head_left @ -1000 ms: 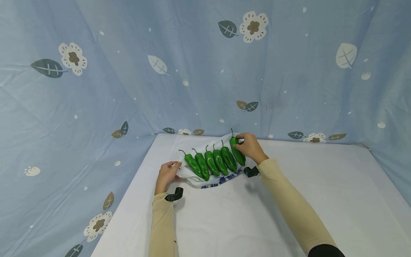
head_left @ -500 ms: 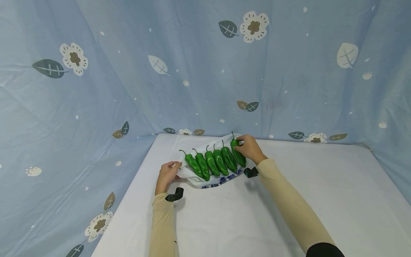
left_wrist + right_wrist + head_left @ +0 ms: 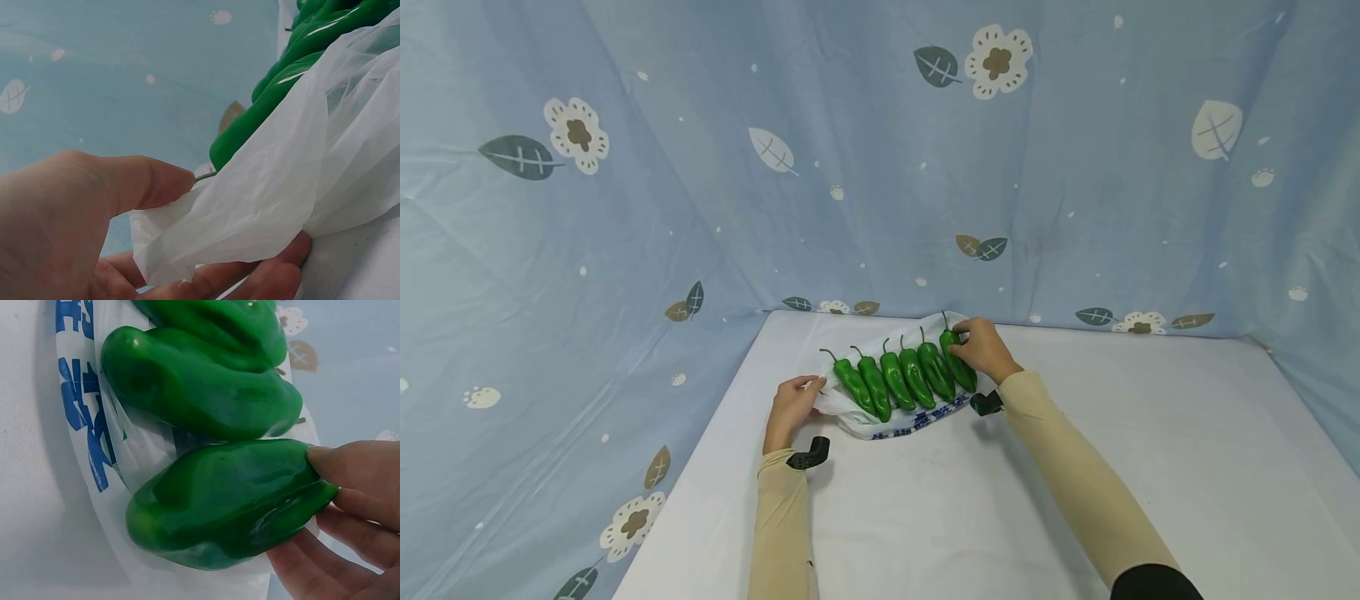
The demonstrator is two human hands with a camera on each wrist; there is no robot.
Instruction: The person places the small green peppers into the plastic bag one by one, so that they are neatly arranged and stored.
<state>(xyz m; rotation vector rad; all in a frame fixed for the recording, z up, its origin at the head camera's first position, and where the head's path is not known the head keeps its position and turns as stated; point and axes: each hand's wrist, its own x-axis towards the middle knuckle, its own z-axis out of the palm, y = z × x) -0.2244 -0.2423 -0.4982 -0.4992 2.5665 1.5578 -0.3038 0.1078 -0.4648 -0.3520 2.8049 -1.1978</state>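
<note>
Several glossy green peppers (image 3: 895, 382) lie side by side in a slanting row on a white plastic bag (image 3: 856, 423) with blue print along its near edge. At the row's right end, my right hand (image 3: 987, 348) grips the last green pepper (image 3: 231, 500) near its stem end, thumb on one side and fingers on the other. My left hand (image 3: 790, 407) pinches the bag's left edge. In the left wrist view the thumb lies over the thin plastic (image 3: 250, 206), with the fingers partly hidden beneath it.
The bag rests toward the back of a white-covered table (image 3: 917, 517). A blue curtain (image 3: 865, 150) with flowers and leaves hangs along the back and left. A black wrist camera (image 3: 808, 454) sits on the left wrist, another black camera (image 3: 987, 402) on the right.
My right hand and the rightmost pepper have shifted slightly toward me, bringing it closer in line with the other peppers. My left hand keeps its place at the bag's edge.
</note>
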